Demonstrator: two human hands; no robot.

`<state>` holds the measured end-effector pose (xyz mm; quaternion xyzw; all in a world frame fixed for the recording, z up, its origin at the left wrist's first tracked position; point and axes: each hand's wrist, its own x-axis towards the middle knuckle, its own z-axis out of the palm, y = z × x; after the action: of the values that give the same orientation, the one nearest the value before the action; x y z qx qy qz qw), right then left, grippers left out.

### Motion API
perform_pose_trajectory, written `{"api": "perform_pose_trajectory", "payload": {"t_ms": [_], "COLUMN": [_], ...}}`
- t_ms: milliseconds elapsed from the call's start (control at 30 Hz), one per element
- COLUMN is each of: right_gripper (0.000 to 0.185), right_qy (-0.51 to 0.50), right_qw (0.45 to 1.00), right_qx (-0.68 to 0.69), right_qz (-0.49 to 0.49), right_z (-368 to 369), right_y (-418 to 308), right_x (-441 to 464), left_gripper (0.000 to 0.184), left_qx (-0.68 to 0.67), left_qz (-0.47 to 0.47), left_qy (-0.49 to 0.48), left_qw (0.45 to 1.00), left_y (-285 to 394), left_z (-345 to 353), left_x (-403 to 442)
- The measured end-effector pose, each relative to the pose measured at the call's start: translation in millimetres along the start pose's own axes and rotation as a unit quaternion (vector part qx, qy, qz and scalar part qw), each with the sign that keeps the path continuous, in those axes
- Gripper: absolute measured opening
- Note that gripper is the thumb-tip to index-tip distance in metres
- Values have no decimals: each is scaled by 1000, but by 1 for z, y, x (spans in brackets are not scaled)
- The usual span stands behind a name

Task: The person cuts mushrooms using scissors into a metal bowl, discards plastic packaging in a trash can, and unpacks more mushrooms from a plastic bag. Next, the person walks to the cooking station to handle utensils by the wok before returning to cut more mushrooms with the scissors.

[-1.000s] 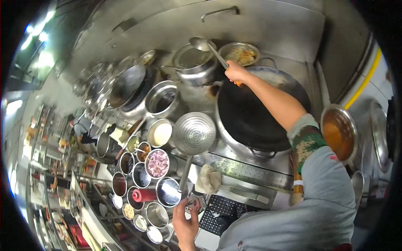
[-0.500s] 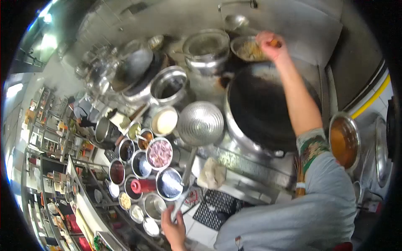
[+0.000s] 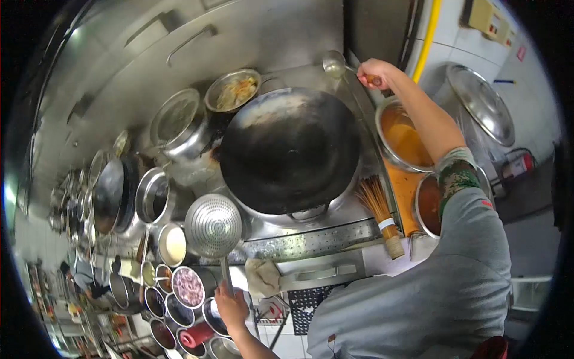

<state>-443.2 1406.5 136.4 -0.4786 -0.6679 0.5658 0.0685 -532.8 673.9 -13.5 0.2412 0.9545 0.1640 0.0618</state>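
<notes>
Black wok (image 3: 290, 155): occupies the middle of the steel range; loop handle at its near rim.
Far left of wok: basin of pale and orange food (image 3: 236, 93), with a steel pot (image 3: 194, 137) next to it.
Near right of wok: bristle brush (image 3: 382, 215), bristles toward the wok.
Right side: basin of orange liquid (image 3: 406, 140), partly covered by the right forearm.
Near left: pot of pink pieces (image 3: 188, 287) and red bottle (image 3: 196, 335), among other containers.
Ladle (image 3: 335, 64): beyond the wok's far right rim, apart from it.
Right hand (image 3: 375, 74): fingers closed around the ladle's handle.
Strainer (image 3: 213, 226): perforated, left of the wok's near rim; handle points toward the person.
Left hand (image 3: 233, 308): at the strainer's handle; cannot tell whether the fingers are clamped around it.
Markings: small red mark on the grey sleeve (image 3: 472, 221); no legible lettering.
</notes>
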Motion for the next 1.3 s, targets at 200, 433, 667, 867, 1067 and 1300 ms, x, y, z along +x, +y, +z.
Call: {"api": "perform_pose_trajectory", "payload": {"t_ms": [200, 433, 667, 867, 1067, 1300], "right_gripper": [7, 53, 10, 9, 10, 9], "right_qy": [33, -101, -200, -390, -530, -580], "right_qw": [942, 966, 930, 891, 725, 702], "right_qx": [-326, -73, -68, 229, 432, 394], "right_qz": [-69, -227, -300, -46, 78, 127], "right_z": [-38, 83, 332, 424, 386, 335], "right_y": [-6, -54, -110, -135, -145, -119], "right_x": [-106, -97, 1, 42, -20, -92], "left_gripper": [65, 51, 24, 25, 31, 17], "left_qx": [102, -336, -547, -587, -569, -608], "left_qz": [-52, -268, -343, -310, -293, -259], "left_qy": [-68, -298, -206, -177, -170, -146], "left_qw": [991, 853, 735, 727, 749, 736], "left_y": [-6, -17, 26, 52, 48, 35], "left_z": [16, -16, -34, -65, -65, -49], "left_x": [28, 44, 9, -12, 37, 92]}}
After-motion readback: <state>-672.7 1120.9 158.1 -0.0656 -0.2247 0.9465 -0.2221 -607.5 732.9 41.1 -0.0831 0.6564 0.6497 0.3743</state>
